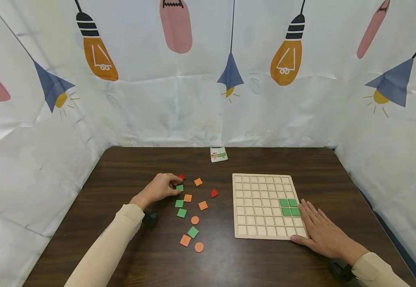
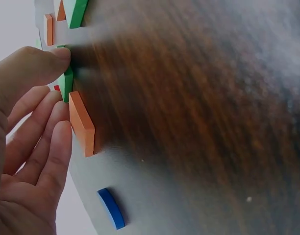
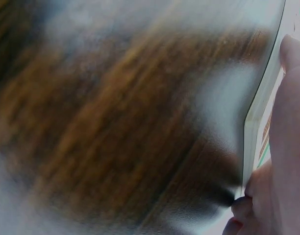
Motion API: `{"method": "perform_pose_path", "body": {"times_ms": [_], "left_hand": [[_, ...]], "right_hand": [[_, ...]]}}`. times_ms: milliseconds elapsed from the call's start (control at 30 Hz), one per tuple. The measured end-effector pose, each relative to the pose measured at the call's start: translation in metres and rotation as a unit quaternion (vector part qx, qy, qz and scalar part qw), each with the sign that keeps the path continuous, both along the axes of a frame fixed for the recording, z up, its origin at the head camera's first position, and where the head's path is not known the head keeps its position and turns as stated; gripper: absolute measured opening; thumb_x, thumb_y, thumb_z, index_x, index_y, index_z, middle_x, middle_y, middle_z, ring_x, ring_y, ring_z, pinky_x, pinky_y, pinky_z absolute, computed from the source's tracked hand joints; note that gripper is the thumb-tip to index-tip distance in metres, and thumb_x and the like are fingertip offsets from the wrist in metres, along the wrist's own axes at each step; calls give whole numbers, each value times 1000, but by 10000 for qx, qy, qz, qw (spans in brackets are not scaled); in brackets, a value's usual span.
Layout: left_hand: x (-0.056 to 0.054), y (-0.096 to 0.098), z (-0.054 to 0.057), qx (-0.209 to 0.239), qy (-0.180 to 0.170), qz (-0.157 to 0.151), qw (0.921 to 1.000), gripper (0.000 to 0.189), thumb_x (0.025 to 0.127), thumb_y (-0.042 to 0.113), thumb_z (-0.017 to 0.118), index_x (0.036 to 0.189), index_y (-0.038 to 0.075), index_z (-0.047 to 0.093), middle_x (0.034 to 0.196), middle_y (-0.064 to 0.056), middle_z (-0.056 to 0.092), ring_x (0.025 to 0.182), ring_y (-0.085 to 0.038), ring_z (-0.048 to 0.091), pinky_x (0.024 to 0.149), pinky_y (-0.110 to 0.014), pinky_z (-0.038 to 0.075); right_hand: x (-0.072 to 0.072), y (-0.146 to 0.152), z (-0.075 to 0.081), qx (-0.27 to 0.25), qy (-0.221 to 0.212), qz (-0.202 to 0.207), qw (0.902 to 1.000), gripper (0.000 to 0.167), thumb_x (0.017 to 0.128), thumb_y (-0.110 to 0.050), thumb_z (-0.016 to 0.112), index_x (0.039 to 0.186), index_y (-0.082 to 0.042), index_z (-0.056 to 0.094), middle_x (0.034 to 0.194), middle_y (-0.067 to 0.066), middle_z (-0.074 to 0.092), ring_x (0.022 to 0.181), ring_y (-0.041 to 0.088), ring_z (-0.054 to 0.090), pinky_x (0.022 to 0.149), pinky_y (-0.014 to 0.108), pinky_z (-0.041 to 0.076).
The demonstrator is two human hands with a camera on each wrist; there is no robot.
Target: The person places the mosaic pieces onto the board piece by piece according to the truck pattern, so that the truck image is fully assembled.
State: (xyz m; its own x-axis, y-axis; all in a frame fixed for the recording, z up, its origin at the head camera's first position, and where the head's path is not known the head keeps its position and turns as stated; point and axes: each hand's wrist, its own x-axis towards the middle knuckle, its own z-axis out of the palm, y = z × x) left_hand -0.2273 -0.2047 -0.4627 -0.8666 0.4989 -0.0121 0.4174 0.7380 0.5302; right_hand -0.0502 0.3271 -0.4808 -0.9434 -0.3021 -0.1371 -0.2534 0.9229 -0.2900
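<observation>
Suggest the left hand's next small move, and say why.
Probably pinch and lift the green square by the left hand: its thumb and fingertips are right at it, and the board holds four green tiles, with bare cells left.

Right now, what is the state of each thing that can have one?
Board: flat on the table, mostly empty.
Placed green tiles: four, set in cells.
Left grip: at a loose green tile, hold unclear.
Other green tiles: loose.
Right grip: straight-fingered, touching the board's right edge.
Orange squares: loose.
Orange discs: loose.
Red pieces: off the board.
Blue piece: loose.
Card: printed side up.
Printed cloth: hanging.
</observation>
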Motion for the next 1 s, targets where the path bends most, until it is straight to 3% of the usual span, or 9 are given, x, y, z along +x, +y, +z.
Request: {"method": "perform_pose_path", "body": {"times_ms": [200,667,1000], "left_hand": [[0,2,1,-53,-16,-6,10000,32,90,16,80,119,3,77,111,-11,77,87,-15,68,78,-33,60],[4,10,7,-128,63,13,9999,30,91,14,78,118,3,77,111,-11,76,96,-22,70,83,-39,61],[5,23,12,-80,-88,-81,9999,31,92,18,77,121,5,76,115,-10,75,98,-22,70,84,-39,61]], "right_hand": [[0,2,-1,-23,-32,-2,10000,107,95,-67,59,166,-1,14,172,27,14,158,48,19,125,64,19],[1,3,1,-36,-18,-3,10000,107,94,-68,59,165,0,16,172,26,15,158,48,19,123,64,21],[-2,1,2,51,50,50,10000,108,94,-70,57,165,1,17,172,26,15,158,48,20,123,64,23]]}}
